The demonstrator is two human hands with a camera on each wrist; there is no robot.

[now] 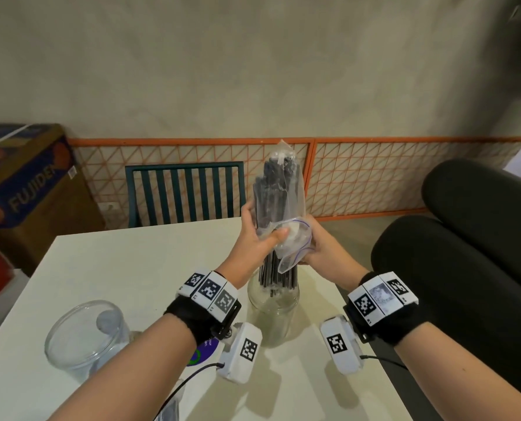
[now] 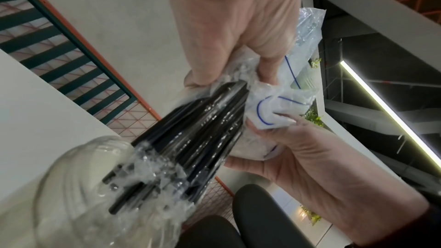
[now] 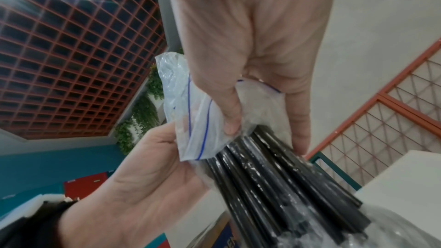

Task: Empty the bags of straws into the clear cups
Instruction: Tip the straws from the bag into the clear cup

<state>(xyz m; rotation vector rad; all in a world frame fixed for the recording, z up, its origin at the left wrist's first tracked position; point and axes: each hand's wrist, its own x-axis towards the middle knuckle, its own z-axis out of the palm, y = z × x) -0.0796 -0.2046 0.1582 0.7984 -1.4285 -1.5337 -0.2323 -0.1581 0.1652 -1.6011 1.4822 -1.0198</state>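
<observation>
I hold a clear zip bag of black straws upside down, upright over a clear cup at the table's middle. The lower ends of the straws stick out of the bag's mouth and reach into the cup. My left hand grips the bag and bundle from the left, thumb across the front. From the right, my right hand pinches the crumpled blue-lined mouth of the bag. The left wrist view shows the straws entering the cup. A second clear cup stands empty at front left.
The white table has a dark green chair behind it and an orange grid fence along the wall. A printed cardboard box stands at the left. Black padded cushions lie close on the right. A purple-and-green object shows under my left wrist.
</observation>
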